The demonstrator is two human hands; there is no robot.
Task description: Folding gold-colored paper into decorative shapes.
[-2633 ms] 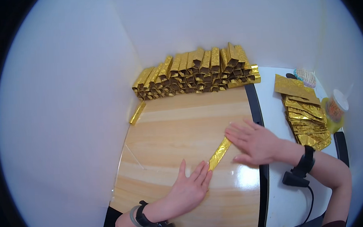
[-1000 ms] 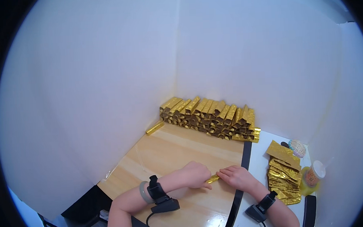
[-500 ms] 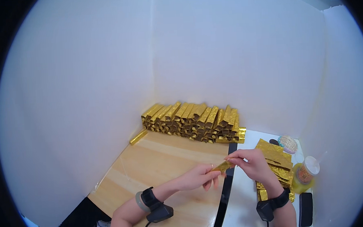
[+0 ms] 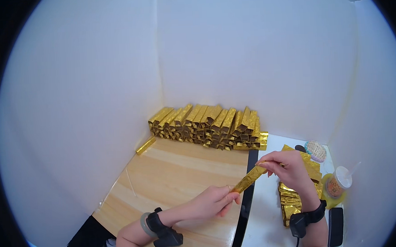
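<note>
A long, narrow gold foil paper box [image 4: 249, 179] is stretched between my two hands above the black seam of the table. My left hand [image 4: 219, 200] pinches its lower left end, and my right hand [image 4: 286, 166] pinches the upper right end. Beyond them, a stack of folded gold paper boxes [image 4: 207, 121], several with open dark ends facing me, lies against the back wall. A flat pile of gold foil paper sheets [image 4: 291, 194] sits under and beside my right wrist, partly hidden by it.
One single gold box [image 4: 146, 145] lies by the left wall. At right stand a lidded clear cup with a straw [image 4: 340, 182], a woven ball [image 4: 315, 151] and a black phone [image 4: 335, 227]. A thin white stick [image 4: 130, 182] rests on the wooden tabletop [image 4: 178, 169]. White walls enclose the table.
My hands have moved apart, my right hand going slightly up and right. More of the gold paper box now shows between them. The whole view has shifted slightly.
</note>
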